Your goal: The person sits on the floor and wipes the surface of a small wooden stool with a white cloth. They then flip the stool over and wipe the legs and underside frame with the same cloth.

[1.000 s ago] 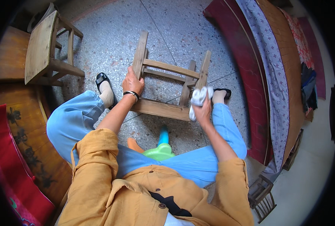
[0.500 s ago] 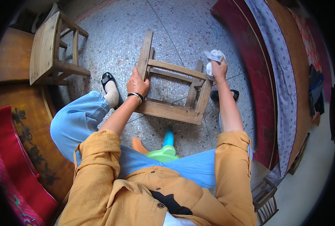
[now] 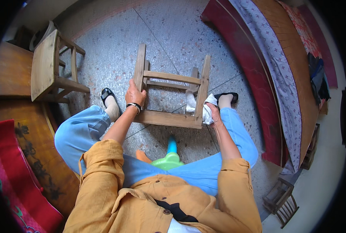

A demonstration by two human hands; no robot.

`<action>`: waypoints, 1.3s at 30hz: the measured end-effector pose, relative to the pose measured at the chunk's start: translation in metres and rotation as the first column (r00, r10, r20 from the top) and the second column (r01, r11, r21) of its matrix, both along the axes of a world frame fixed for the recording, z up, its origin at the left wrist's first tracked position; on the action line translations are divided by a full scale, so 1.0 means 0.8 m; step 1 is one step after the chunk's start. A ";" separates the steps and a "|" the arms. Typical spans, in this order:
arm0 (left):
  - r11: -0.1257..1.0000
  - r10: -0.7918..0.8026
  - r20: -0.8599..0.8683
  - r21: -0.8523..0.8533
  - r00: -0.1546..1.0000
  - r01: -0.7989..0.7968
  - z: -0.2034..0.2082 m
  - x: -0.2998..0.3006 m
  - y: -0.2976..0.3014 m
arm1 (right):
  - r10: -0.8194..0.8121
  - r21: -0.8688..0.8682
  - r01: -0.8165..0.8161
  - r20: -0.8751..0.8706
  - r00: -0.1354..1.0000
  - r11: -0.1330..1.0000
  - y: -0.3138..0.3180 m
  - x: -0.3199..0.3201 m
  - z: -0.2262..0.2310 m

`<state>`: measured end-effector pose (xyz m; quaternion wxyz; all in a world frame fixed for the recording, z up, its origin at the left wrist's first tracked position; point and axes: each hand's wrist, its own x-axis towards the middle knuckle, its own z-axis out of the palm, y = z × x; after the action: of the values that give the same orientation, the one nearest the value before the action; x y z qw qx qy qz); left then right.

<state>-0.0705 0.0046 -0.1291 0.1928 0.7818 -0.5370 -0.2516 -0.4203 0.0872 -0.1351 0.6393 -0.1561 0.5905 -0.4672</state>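
A wooden stool (image 3: pixel 169 119) lies tipped over between my feet, its legs pointing away from me. My left hand (image 3: pixel 135 95) is closed round the stool's left side, near the base of a leg. In my right hand (image 3: pixel 214 114) is a white cloth (image 3: pixel 208 110), pressed against the outside of the right leg at its near end. Part of the cloth also shows on the inner side of that leg. My right fingers are mostly hidden behind the cloth and the wood.
Upright at the left stands another wooden stool (image 3: pixel 44 66), beside a wooden cabinet (image 3: pixel 44 155) with a red cloth (image 3: pixel 19 171). A bed with a dark red side panel (image 3: pixel 244 73) runs along the right. A green plastic seat (image 3: pixel 168 161) shows beneath me; a small wooden chair (image 3: pixel 281 200) stands at lower right.
My right hand has brought the cloth down toward me, from the leg's far part to its near end. The stool has turned and shifted slightly left, with my left hand still gripping it.
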 end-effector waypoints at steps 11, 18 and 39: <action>0.988 0.122 -0.452 -0.033 0.883 -0.154 -0.058 0.047 0.000 | 0.174 -0.463 -0.423 -0.489 0.855 0.779 -0.007 0.094 0.207; 0.994 0.081 -0.644 0.113 0.761 -0.010 -0.147 -0.010 -0.014 | 0.018 -0.418 -0.538 -0.777 0.629 0.732 0.028 0.153 0.205; 0.816 -0.559 -0.535 -0.491 0.634 0.305 0.067 0.016 -0.079 | -0.225 0.019 -0.875 -0.963 -0.146 0.484 0.025 0.281 0.179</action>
<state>-0.0575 -0.0587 -0.0756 0.4393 0.4380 -0.6440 -0.4478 -0.1957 0.1069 0.0082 0.0084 -0.8433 0.5101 -0.1692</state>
